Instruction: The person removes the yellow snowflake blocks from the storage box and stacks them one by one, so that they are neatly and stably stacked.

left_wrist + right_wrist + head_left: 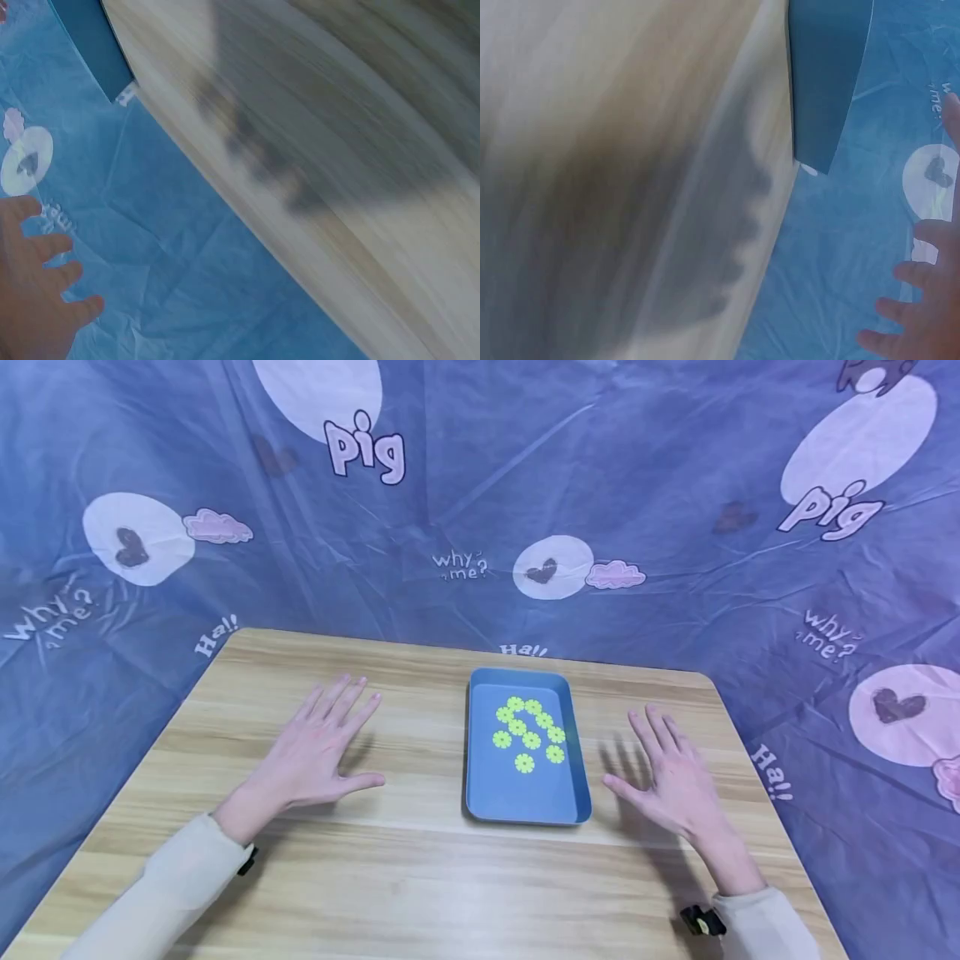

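Flanking a blue tray (517,797) of yellow-green pieces (531,740), left hand (311,752), right hand (677,781), both with fingers (363,714) spread wide

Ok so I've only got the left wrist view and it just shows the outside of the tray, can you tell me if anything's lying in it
Observer: Yes, the head view shows yellow-green flower-shaped pieces in the tray.
Operator: Are they in one heap?
Observer: No, they lie loosely spread about its middle.
Operator: And does the right hand hold anything?
Observer: Nothing that I can see; in the head view the right hand is beside the tray with its fingers spread.
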`<state>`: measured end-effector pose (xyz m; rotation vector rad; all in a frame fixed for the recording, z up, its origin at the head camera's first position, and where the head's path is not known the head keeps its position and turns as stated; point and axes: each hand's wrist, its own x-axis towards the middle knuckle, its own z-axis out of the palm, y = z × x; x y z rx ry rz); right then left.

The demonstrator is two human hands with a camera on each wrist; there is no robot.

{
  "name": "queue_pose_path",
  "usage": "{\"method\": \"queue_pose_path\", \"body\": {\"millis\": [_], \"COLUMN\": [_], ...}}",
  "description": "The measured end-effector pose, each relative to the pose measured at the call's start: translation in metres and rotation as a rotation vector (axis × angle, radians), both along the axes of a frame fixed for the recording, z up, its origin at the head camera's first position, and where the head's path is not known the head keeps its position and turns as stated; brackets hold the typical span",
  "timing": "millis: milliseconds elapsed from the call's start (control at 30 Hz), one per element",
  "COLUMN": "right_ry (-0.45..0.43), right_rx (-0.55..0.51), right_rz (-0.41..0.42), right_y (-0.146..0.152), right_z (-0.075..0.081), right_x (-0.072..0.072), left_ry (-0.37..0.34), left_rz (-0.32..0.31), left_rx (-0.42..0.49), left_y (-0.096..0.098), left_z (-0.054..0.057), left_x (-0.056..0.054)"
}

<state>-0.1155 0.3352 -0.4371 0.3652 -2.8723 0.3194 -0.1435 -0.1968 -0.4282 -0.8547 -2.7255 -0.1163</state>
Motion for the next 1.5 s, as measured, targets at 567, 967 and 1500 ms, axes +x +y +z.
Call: {"method": "queue_pose_path", "body": {"millis": [567, 967, 1500], "right_ry": [-0.222, -0.504, -0.703], "right_rx": [-0.588, -0.985, -1.093], "right_rz": [-0.079, -0.198, -0.307], "right_y": [-0.03, -0.049, -0.061], "right_z": [-0.017, -0.02, -0.023], "right_x": [-0.013, -0.026, -0.039], "left_ry": [-0.036, -0.098, -0.191], "left_rz": [-0.203, -0.302, -0.386], "left_rx": [-0.047, -0.025, -0.035], "left_y": [0.066, 0.106, 0.153], "left_z": [-0.004, -0.016, -0.022], "left_x": [-0.029, -0.047, -0.06]}}
